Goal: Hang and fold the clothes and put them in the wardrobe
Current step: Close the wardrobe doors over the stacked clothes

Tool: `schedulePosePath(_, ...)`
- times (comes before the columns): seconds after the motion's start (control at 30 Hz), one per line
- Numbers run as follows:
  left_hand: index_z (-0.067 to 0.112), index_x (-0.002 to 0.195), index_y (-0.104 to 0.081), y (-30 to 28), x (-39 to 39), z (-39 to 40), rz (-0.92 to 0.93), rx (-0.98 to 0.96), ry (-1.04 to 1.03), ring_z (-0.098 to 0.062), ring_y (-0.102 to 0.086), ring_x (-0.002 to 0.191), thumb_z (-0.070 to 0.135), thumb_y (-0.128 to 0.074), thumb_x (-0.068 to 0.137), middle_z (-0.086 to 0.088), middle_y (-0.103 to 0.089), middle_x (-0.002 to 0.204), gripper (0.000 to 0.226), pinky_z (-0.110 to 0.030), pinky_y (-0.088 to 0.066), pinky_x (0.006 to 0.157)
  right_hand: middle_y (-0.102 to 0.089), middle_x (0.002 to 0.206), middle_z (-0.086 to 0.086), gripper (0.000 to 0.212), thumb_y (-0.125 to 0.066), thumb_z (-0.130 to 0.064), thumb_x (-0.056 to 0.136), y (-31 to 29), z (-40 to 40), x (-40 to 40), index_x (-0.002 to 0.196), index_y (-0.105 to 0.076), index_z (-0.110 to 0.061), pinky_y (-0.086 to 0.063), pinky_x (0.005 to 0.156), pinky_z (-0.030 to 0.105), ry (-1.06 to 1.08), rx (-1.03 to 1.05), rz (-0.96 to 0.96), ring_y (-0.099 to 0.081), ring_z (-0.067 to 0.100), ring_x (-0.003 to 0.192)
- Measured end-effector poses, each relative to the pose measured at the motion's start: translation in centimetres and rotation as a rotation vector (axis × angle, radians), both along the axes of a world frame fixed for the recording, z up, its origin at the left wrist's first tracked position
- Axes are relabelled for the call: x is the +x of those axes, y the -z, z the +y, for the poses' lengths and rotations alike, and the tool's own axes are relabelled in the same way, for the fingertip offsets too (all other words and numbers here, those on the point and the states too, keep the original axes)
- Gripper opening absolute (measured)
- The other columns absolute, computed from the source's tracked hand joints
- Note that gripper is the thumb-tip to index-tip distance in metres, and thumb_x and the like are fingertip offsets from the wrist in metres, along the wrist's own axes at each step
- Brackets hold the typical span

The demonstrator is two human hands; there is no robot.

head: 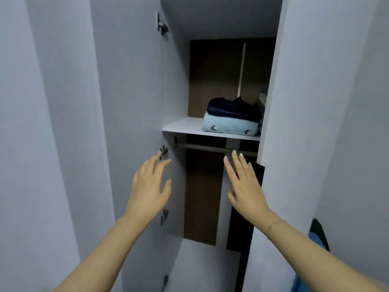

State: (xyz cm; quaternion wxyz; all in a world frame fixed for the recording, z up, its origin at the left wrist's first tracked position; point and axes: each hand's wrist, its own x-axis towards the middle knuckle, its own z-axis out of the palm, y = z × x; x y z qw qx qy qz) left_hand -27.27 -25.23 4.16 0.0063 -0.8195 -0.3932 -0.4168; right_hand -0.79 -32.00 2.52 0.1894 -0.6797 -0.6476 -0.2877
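The grey wardrobe stands partly open, its left door (126,102) swung out and its right door (294,123) half across the opening. On the white shelf (181,126) lies a folded light blue garment (229,128) with a folded dark navy garment (231,109) on top. Below the shelf runs a hanging rail (202,146). A dark garment (257,175) hangs at the right, mostly hidden by the right door. My left hand (148,188) is raised by the left door's inner edge, fingers straight, holding nothing. My right hand (245,184) is stretched flat into the opening, holding nothing.
Metal hinges (163,24) line the left door's inner edge. A blue and black cloth (317,234) shows at the right beyond the right door. Grey panels fill the left side of the view.
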Motion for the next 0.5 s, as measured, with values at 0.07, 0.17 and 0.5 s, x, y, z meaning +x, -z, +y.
schedulePosePath(0.07, 0.016, 0.146, -0.038, -0.2, -2.5, 1.5, -0.143, -0.075, -0.033, -0.021, -0.023, 0.142, 0.017, -0.054, 0.095, -0.004, -0.029, 0.156, 0.053, -0.034, -0.019, 0.116, -0.004, 0.164, 0.006, 0.079, -0.054, -0.013, 0.091, -0.8, 1.9, -3.4, 0.157, -0.01, -0.02, -0.007, 0.121, 0.04, -0.16, -0.024, -0.081, -0.001, 0.023, 0.151)
schedulePosePath(0.17, 0.008, 0.145, -0.035, -0.1, -5.5, 4.0, -0.309, -0.123, -0.101, -0.024, -0.027, 0.139, 0.009, -0.057, 0.091, -0.009, -0.034, 0.151, 0.058, -0.03, -0.019, 0.115, -0.011, 0.163, 0.006, 0.068, -0.051, -0.015, 0.094, -1.8, 4.6, -7.6, 0.155, -0.022, -0.02, -0.007, 0.121, 0.038, -0.292, -0.028, -0.091, -0.007, 0.021, 0.15)
schedulePosePath(0.5, 0.004, 0.133, -0.042, 1.0, -7.3, 10.0, -0.575, -0.307, -0.16, -0.02, -0.041, 0.117, 0.005, -0.061, 0.084, -0.012, -0.044, 0.128, 0.052, -0.025, -0.034, 0.094, -0.012, 0.163, 0.002, 0.063, -0.047, -0.017, 0.094, -0.8, 8.6, -10.2, 0.153, -0.027, -0.023, 0.001, 0.12, 0.032, -0.309, -0.088, -0.046, -0.004, 0.016, 0.15)
